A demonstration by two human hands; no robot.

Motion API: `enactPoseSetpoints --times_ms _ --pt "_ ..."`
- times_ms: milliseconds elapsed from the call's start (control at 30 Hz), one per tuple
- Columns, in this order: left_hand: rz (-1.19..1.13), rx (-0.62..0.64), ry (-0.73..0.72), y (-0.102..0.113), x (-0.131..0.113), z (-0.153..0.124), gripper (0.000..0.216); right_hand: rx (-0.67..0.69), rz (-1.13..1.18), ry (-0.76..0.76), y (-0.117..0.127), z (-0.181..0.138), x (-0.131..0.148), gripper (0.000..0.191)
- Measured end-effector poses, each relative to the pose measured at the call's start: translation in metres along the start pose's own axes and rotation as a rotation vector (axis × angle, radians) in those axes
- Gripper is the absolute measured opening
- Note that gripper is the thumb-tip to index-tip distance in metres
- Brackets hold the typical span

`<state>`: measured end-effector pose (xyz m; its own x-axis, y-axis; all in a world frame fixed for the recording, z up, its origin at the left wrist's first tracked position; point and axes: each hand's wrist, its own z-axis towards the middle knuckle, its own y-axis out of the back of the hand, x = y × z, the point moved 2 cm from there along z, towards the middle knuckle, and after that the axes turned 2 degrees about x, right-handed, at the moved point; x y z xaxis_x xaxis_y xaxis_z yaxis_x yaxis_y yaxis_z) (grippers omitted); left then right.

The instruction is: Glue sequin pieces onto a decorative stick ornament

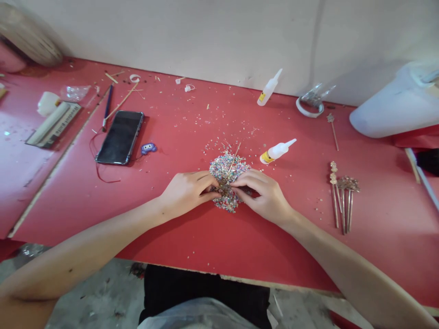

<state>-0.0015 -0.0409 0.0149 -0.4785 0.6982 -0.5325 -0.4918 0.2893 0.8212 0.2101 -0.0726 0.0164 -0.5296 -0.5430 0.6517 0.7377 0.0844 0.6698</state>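
A pile of small multicoloured chips (222, 165) lies on the red table in front of me. Over it, a metal hair stick (233, 161) slants away, with its ornamented end between my two hands. My left hand (187, 189) pinches that end from the left, with thumb and fingers close together. From the right, my right hand (262, 192) pinches it too, and the fingertips partly hide the ornament. Just beyond my right hand, a small white glue bottle (276, 151) with a yellow label lies tilted on the table.
A second glue bottle (269, 89) stands near the wall. Several finished-looking hair sticks (343, 196) lie right, below a tape ring (308, 109) and a large white container (387, 103). Leftward are a phone (120, 137), a purple charm (148, 148), a brush (107, 107) and a knife box (55, 125).
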Motion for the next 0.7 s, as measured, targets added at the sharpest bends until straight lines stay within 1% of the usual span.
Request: enactPoseSetpoints --times_ms 533,700 --pt "0.011 -0.001 0.005 0.0002 0.0005 -0.0002 0.026 -0.003 -0.008 0.008 -0.0007 -0.0003 -0.0001 0.008" --pt "0.006 -0.001 0.008 0.0002 0.0001 0.0000 0.024 -0.007 -0.007 0.013 -0.0006 0.0000 0.0004 0.008"
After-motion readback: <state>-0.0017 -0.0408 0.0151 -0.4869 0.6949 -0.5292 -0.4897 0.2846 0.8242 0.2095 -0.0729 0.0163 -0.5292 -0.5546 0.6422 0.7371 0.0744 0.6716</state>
